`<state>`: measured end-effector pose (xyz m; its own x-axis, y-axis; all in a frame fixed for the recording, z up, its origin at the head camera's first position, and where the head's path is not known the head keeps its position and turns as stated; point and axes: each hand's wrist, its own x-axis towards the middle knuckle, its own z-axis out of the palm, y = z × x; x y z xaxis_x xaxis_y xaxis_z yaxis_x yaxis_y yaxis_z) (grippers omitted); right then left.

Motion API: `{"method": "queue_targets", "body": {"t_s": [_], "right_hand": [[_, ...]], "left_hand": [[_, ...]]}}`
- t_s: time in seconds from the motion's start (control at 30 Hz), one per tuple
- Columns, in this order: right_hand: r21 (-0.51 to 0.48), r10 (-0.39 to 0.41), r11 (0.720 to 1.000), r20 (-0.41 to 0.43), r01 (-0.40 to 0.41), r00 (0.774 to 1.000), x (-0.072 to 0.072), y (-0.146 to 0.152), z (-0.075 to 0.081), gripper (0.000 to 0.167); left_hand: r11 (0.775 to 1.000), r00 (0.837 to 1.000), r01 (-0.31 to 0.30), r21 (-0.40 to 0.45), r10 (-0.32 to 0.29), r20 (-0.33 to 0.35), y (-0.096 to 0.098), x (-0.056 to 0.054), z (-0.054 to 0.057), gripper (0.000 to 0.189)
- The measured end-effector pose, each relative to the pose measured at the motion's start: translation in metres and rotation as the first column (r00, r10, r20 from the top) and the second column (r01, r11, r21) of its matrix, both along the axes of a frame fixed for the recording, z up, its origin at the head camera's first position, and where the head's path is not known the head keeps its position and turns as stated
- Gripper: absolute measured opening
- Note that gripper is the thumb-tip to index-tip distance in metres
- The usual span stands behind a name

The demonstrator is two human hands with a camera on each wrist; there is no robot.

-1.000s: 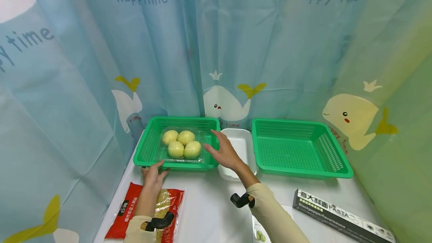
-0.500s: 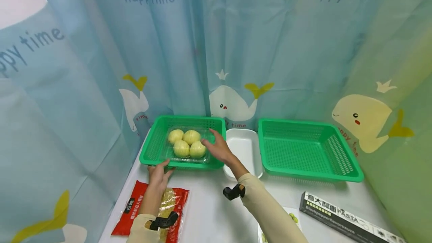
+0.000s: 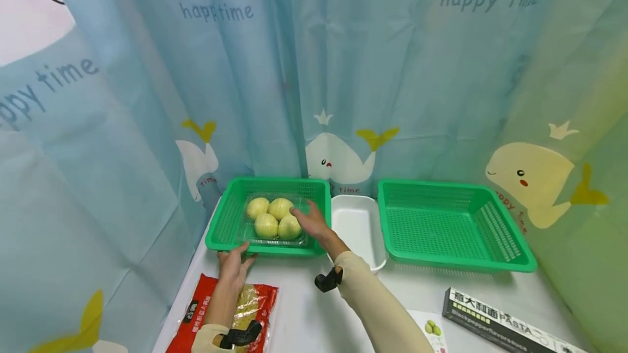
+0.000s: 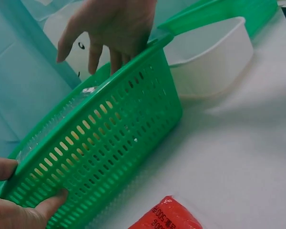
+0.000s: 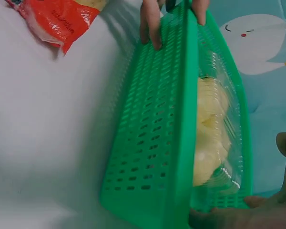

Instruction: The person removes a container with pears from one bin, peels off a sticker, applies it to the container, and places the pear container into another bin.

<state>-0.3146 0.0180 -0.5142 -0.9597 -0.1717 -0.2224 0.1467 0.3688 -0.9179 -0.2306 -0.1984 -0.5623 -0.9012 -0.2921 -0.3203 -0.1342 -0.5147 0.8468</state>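
Observation:
The left green plastic basket holds a clear plastic box with several pale yellow-green round fruits inside. My left hand grips the basket's front rim near its left end. In the left wrist view the thumb lies against the slotted outer wall, while a finger hooks over the rim. My right hand reaches over the basket's right side, fingers spread close to the box's right end. Seen from the right wrist, the right hand is above the rim, its fingers apart and partly cut off.
A white tray stands between this basket and a second green basket on the right. A red pasta bag lies under my left forearm. A black and white pasta box and a printed card lie front right. Curtains surround the table.
My right hand has moved left and inward, from the basket's right rim to over the clear box's right end. My left hand stays on the front rim. The head view has shifted slightly.

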Motion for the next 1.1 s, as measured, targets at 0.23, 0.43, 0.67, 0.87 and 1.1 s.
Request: {"method": "queue_targets", "body": {"t_s": [0.23,0.43,0.67,0.87,1.1], "right_hand": [[-0.069,-0.023,0.997,0.045,0.026,0.999,0.001,-0.014,-0.012,0.086],[-0.109,-0.053,0.992,0.068,0.06,0.996,0.0,-0.016,-0.023,0.083],[-0.111,-0.065,0.991,0.084,0.074,0.994,-0.002,-0.014,-0.027,0.086],[-0.091,-0.083,0.991,0.123,0.094,0.989,-0.006,-0.016,-0.032,0.089],[-0.029,-0.091,0.995,0.164,0.097,0.982,-0.008,-0.017,-0.032,0.101]], "left_hand": [[1.0,1.0,0.006,-0.019,-0.006,-0.008,-0.004,0.005,0.001,0.079],[0.999,1.0,0.021,-0.037,-0.021,-0.01,-0.003,0.004,-0.004,0.077],[0.999,0.999,0.031,-0.035,-0.032,-0.02,-0.004,0.005,-0.006,0.074],[0.999,1.0,0.023,-0.04,-0.024,-0.019,-0.004,0.006,-0.007,0.075],[0.999,1.0,0.012,-0.044,-0.013,-0.018,-0.003,0.006,-0.007,0.076]]}}
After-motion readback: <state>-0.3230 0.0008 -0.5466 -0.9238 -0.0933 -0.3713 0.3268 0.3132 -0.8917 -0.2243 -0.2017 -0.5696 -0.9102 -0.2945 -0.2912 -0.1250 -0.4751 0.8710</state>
